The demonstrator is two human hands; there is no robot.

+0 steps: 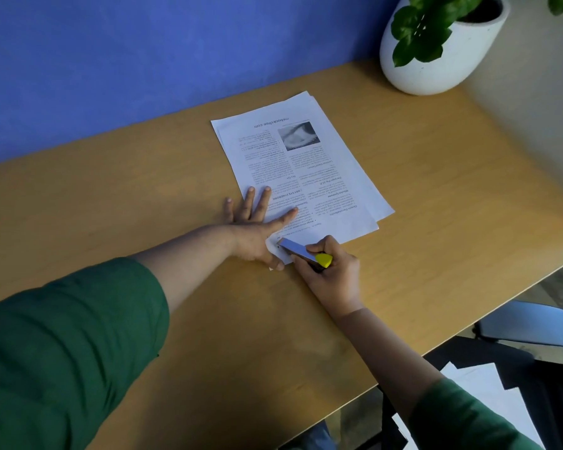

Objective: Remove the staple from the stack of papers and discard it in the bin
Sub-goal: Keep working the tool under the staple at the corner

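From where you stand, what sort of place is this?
Probably an office or study desk. A wooden desk stands against a blue wall, with a stack of printed papers, a potted plant, and a stapler-like tool in the right hand.

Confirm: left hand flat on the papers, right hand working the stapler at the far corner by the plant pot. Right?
Not quite. The head view shows the stapler at the near corner of the papers, by the person, not by the plant pot. The rest holds: left hand flat on the papers, right hand working the stapler.
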